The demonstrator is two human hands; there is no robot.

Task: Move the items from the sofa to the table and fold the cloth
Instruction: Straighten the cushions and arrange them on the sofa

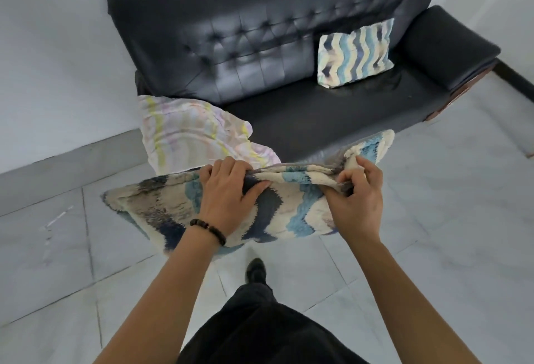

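My left hand [228, 190], right hand [355, 199] clench zigzag cushion [277, 213] edge; shallow fabric pinch may slip; cushion falls to floor [433, 219].

The person wears a bracelet [208, 230] of small round beads, dark brown to black, strung in one row. It sits on the wrist just behind the left hand [228, 196]. Behind the left hand and the right hand [355, 204] both forearms are bare, down to the lower edge of the view. Below the hands, between the two forearms, are loose black trousers [260, 332]. Under the left hand, one black shoe [255, 269] with a rounded toe shows.
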